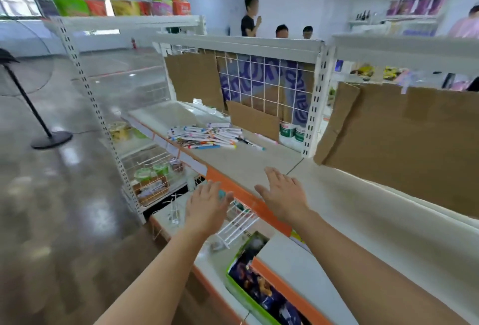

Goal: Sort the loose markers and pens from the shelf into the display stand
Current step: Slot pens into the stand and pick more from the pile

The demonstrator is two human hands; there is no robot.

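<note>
— Cardboard panels lean against the white wire grid behind the shelf, with two green-labelled tubs beside them.

— And the markers?

— Heaped loosely on that pale, smooth shelf, mostly white barrels with coloured caps.

— Hands?

— Left hand and right hand hover near the orange shelf edge, well short of the pile, fingers straight and holding nothing.

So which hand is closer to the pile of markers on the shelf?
Right. The right hand hovers open above the shelf, short of the pile of markers; the left hand is lower, off the shelf's front edge.
</note>
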